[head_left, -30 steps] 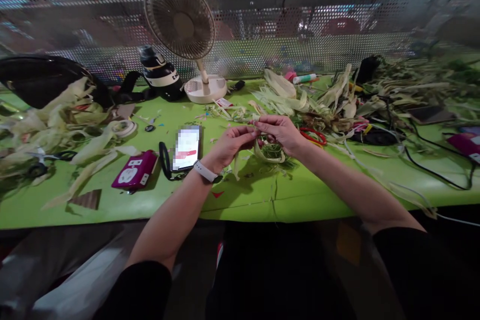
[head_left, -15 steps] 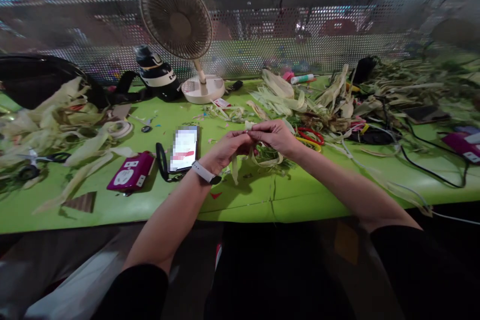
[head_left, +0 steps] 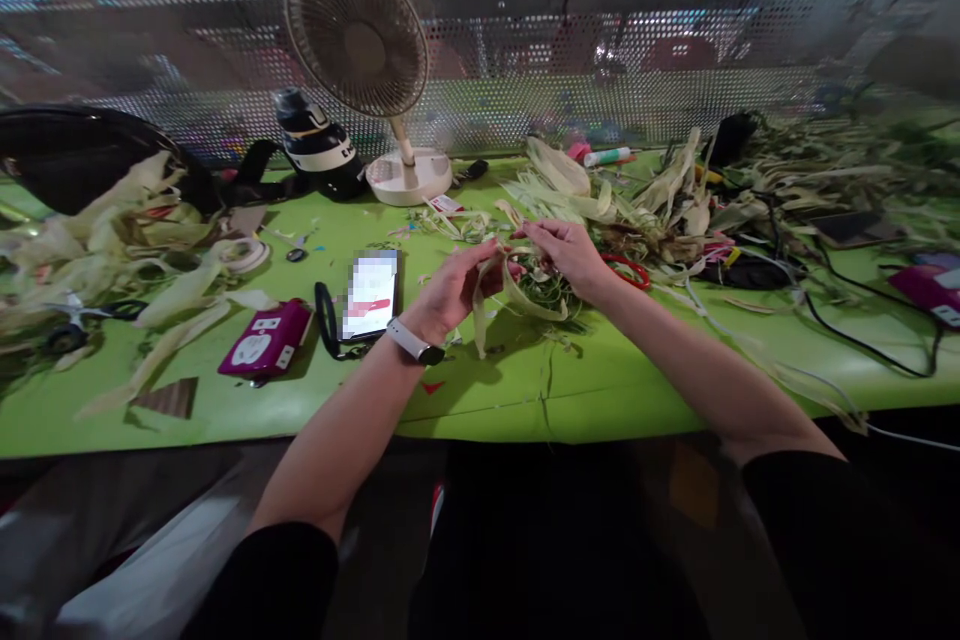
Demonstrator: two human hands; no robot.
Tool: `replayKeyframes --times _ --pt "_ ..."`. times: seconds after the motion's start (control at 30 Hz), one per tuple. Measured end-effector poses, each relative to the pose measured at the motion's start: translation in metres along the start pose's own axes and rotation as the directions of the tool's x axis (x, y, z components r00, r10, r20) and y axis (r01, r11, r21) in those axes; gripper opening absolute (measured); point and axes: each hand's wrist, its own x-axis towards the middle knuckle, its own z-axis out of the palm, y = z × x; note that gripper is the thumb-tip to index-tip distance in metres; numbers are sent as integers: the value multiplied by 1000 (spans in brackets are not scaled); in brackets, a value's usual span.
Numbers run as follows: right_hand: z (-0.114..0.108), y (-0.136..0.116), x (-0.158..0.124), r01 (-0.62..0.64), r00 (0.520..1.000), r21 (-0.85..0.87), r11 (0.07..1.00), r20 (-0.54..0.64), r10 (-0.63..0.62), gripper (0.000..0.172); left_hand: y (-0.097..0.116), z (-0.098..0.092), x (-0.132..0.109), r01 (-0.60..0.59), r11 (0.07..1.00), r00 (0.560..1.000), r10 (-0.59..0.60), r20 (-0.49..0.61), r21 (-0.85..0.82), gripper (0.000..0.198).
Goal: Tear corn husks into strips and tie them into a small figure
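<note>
My left hand (head_left: 461, 288), with a watch (head_left: 415, 344) on its wrist, grips a pale corn husk strip (head_left: 481, 315) between thumb and fingers. One end of the strip hangs down, and another part curves in a loop to the right. Just right of it, my right hand (head_left: 566, 255) is closed with its fingertips at the upper part of the husk. What exactly lies between those fingertips is partly hidden. Under the hands is a tangle of thin green shreds (head_left: 559, 292) on the green tabletop (head_left: 480, 410). Red-handled scissors (head_left: 628, 270) lie beside my right wrist.
A phone (head_left: 373, 292) and a purple box (head_left: 266, 340) lie left of my hands. A fan (head_left: 409, 178) and a dark bottle (head_left: 322, 155) stand at the back. Husk piles (head_left: 112, 220) lie left and right. Black scissors (head_left: 71, 325) lie far left; cables (head_left: 847, 320) run right.
My hands, which were together at the fingertips, have moved apart a little. My right hand has gone slightly up, and more of the husk loop shows between them.
</note>
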Motion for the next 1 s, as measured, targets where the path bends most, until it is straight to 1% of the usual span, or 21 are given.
replayKeyframes --times 0.1,0.2,0.27,0.3,0.33,0.4,0.43,0.47,0.5,0.53,0.57,0.6,0.63,0.67,0.7,0.73,0.83,0.9,0.93,1.0 --pt "-6 -2 3 44 999 15 999 -18 -44 41 -1 0 1 38 999 998 -37 -46 18 14" --pt "-11 -1 6 98 995 -25 995 -6 -98 42 -5 -1 3 40 998 999 -39 -7 57 13" --pt "-12 0 7 151 987 -107 983 -37 -155 38 -6 -3 4 -4 998 1000 3 17 66 11" --pt "-12 0 7 194 975 -170 966 -76 -209 34 -7 -3 4 -36 998 999 35 16 58 10" --pt "-12 0 5 244 953 -241 939 -121 -278 31 -7 -4 5 -67 997 998 67 9 43 8" --pt "-9 -5 -1 341 885 -382 859 -179 -430 23 -6 -4 5 -116 993 993 116 -1 6 6" --pt "-6 -8 -6 379 856 -430 819 -173 -487 20 -5 -4 5 -135 991 991 135 6 -10 7" --pt "-3 -11 -12 411 843 -460 787 -138 -520 18 -5 -3 5 -153 988 988 154 19 -21 9" --pt "1 -14 -17 433 847 -472 768 -80 -526 18 -4 -2 5 -173 985 984 174 35 -27 11" --pt "5 -17 -23 440 866 -484 757 5 -500 21 -4 0 5 -193 981 980 194 47 -29 13" --pt "10 -19 -28 431 889 -499 752 92 -449 24 -3 1 4 -213 977 976 214 46 -33 13" --pt "15 -19 -32 404 913 -519 753 175 -369 28 -3 2 4 -224 974 974 225 33 -41 13" --pt "20 -19 -36 363 932 -544 757 233 -279 32 -4 4 4 -227 972 974 228 16 -54 12" --pt "25 -17 -38 319 944 -563 762 261 -202 33 -4 5 4 -222 972 975 223 -2 -72 11" --pt "30 -14 -39 278 954 -572 772 261 -150 33 -5 5 4 -214 973 977 214 -15 -89 9" --pt "34 -10 -40 243 962 -564 789 243 -123 30 -5 6 4 -208 973 978 206 -22 -103 8" --pt "42 3 -37 158 982 -459 874 167 -90 24 -8 5 3 -205 975 979 205 -13 -88 17" --pt "45 9 -34 72 987 -315 946 159 -22 17 -10 4 3 -229 971 973 230 12 -75 23" --pt "46 9 -33 12 984 -225 974 175 28 14 -10 4 3 -244 967 969 247 26 -77 24" --pt "45 7 -32 -109 968 -58 992 223 119 11 -11 3 5 -269 959 961 273 38 -86 23"
